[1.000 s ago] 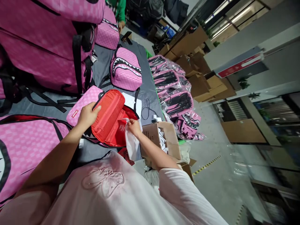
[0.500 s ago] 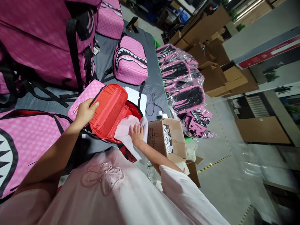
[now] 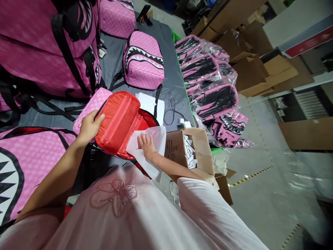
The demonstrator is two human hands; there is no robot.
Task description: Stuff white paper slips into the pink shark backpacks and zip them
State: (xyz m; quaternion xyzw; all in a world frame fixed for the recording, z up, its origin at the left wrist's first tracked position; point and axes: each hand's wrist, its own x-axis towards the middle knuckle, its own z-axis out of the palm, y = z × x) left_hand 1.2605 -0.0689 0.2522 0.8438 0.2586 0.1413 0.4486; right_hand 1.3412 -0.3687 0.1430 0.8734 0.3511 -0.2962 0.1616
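Observation:
A small pink backpack lies unzipped in front of me, its red lining [image 3: 117,121] showing with a mesh pocket on the folded-back flap. My left hand [image 3: 90,128] grips the edge of that flap, thumb on the red side. Over the backpack's opening and its near right edge lies a thin white sheet [image 3: 153,156], which looks like tissue paper. My right hand [image 3: 147,146] rests on the sheet with its fingers spread, pressing it at the opening. What lies under the sheet is hidden.
A carton [image 3: 179,147] of small white pieces stands at the right edge of the table. Beyond it are plastic-wrapped backpacks [image 3: 215,100]. Another pink backpack [image 3: 144,60] sits farther back, near white papers [image 3: 149,102] and a black cable [image 3: 173,111]. Large pink backpacks [image 3: 39,62] crowd the left.
My right hand has moved slightly left and up over the white sheet, which lies flatter. My left hand still holds the flap, and the view has shifted a little.

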